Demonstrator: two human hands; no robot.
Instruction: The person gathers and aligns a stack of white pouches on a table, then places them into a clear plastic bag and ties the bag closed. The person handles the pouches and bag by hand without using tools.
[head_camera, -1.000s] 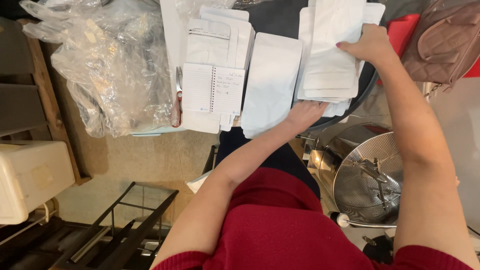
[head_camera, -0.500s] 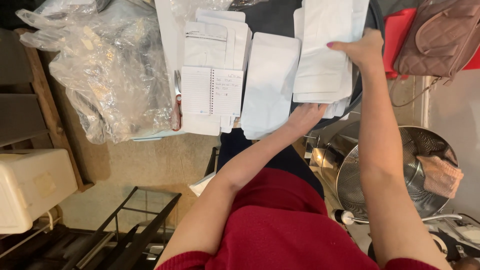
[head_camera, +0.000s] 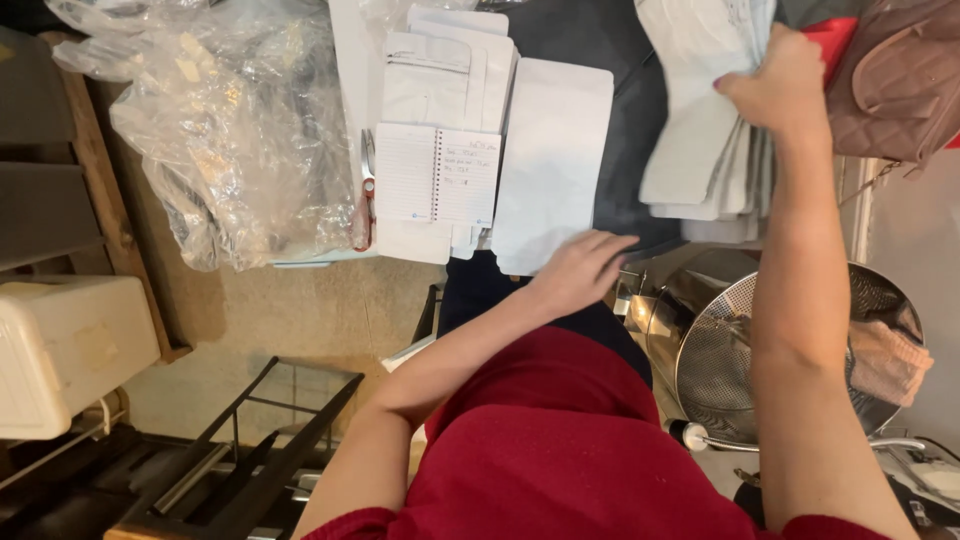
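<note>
Head view: right hand clasping a fanned stack of white pouches at far right, lifted for sorting; left hand released, fingers spread flat on single white pouch beside spiral notebook, steadying it.

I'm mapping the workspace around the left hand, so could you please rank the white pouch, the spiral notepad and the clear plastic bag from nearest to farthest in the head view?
1. white pouch, touching the left hand
2. spiral notepad, further left
3. clear plastic bag, far left
</note>
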